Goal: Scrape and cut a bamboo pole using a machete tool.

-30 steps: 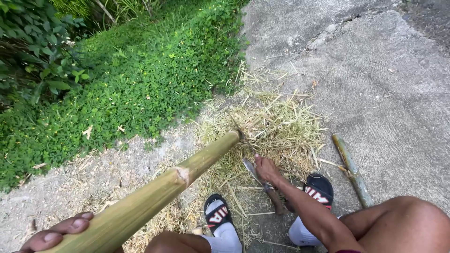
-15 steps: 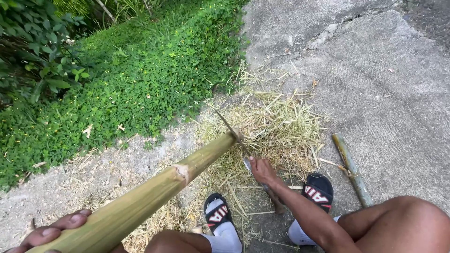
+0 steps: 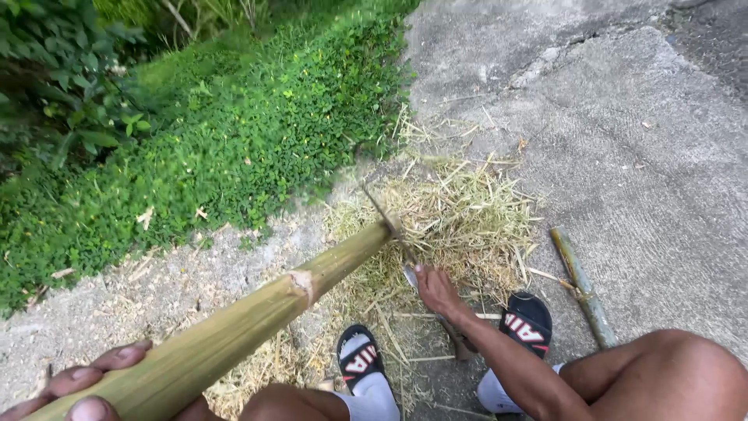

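A long green-yellow bamboo pole [image 3: 257,316] runs from the lower left up to the middle, its far end over a heap of dry shavings [image 3: 452,218]. My left hand [image 3: 82,382] grips the pole's near end at the bottom left corner. My right hand [image 3: 436,290] holds a blade's handle just below the pole's tip; the thin blade [image 3: 386,218] slants up across the pole's end. My feet in black slide sandals [image 3: 360,360] rest on the ground below.
A short bamboo piece [image 3: 580,284] lies on the concrete [image 3: 623,140] to the right. Low green plants [image 3: 202,140] cover the ground at the left. Gravelly dirt lies between the plants and the shavings.
My right hand has moved up and left from beside the sandal to the pole's tip, carrying the blade up against the end of the bamboo. The pole and left hand stayed put.
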